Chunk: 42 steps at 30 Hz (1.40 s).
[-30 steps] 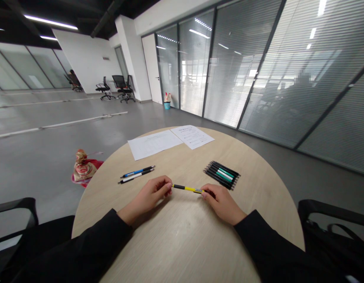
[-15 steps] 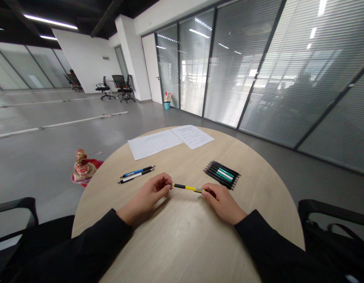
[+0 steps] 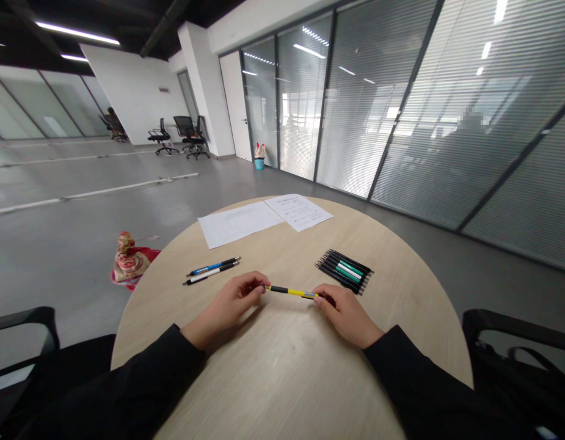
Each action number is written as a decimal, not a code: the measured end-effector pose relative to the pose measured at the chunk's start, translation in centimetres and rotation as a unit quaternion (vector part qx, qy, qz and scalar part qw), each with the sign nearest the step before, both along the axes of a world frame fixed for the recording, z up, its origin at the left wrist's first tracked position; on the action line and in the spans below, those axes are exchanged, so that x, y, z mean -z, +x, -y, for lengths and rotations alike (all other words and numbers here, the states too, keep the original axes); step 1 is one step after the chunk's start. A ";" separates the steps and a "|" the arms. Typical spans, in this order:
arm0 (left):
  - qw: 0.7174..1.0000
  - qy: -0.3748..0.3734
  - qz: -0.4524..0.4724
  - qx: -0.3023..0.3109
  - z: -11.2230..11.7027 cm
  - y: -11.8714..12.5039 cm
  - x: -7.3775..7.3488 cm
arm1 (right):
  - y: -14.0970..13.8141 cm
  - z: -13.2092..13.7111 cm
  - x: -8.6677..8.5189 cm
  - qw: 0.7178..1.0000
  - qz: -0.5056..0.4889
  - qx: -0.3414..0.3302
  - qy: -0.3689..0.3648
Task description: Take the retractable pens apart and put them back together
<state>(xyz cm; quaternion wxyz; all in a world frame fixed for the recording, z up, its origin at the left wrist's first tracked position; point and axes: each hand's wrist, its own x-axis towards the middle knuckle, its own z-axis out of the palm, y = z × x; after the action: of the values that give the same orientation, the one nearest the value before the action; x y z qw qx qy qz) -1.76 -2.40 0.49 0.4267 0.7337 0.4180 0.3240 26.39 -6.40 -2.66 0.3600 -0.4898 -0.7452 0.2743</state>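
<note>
Head view, the only camera, looking forward and down. We log both hands at the near edge of a round pale-wood surface (image 3: 282,379), with black sleeves (image 3: 126,379) covering the forearms.

Together the left hand (image 3: 229,305) and right hand (image 3: 346,316) hold one yellow-and-black pen (image 3: 291,292), level across the gap between them, low over the wood. (Whether it touches the surface, we cannot tell.) The left grip is closed on the pen's black end, and the right grip is closed on its other end.

Just beyond the left hand, a blue-and-black pen (image 3: 213,266) and a white-and-black pen (image 3: 211,275) lie side by side, nearly parallel. Beyond the right hand, and slightly apart from it, lies a tight row of black pens with green and white barrels (image 3: 344,272). Two printed paper sheets (image 3: 239,224) sit side by side at the far edge, overlapping slightly.

Off the surface, a patterned tan-and-red bag (image 3: 131,260) rests on the grey floor (image 3: 80,201) to the left. Far back stand black office chairs (image 3: 190,135) by a white wall, with a seated person (image 3: 113,126) further left. A small teal bin (image 3: 259,164) stands beside a glass partition with blinds (image 3: 378,91).
</note>
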 end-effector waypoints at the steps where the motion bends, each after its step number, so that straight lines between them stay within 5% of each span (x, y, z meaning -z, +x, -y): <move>1: 1.000 0.002 -0.005 -0.004 0.1 0.0 -0.1 | 0.0 0.0 0.0 1.000 0.000 0.001 0.000; 16: 0.998 -0.017 0.035 -0.041 -0.4 0.0 0.3 | 0.1 -0.1 0.2 1.000 -0.004 0.006 -0.001; 21: 0.995 0.063 -0.056 -0.055 -0.6 -0.5 0.4 | 0.1 -0.1 0.0 1.000 -0.001 0.012 -0.005; 29: 0.952 0.176 -0.247 -0.029 -0.9 -0.8 1.0 | 0.3 -0.2 0.2 1.000 0.006 0.026 0.003; 35: 0.942 0.200 -0.268 0.032 -0.7 -0.8 1.5 | 0.1 -0.2 -0.1 1.000 0.011 0.028 -0.001; 42: 0.957 0.157 -0.242 0.020 -0.7 -0.6 1.5 | 0.1 -0.2 0.1 1.000 0.011 0.027 -0.005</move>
<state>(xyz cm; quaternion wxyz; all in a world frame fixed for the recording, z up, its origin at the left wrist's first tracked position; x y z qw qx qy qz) -2.40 -1.66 -0.97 0.1990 0.8561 0.4377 0.1895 26.53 -6.24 -2.71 0.3565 -0.5147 -0.7343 0.2623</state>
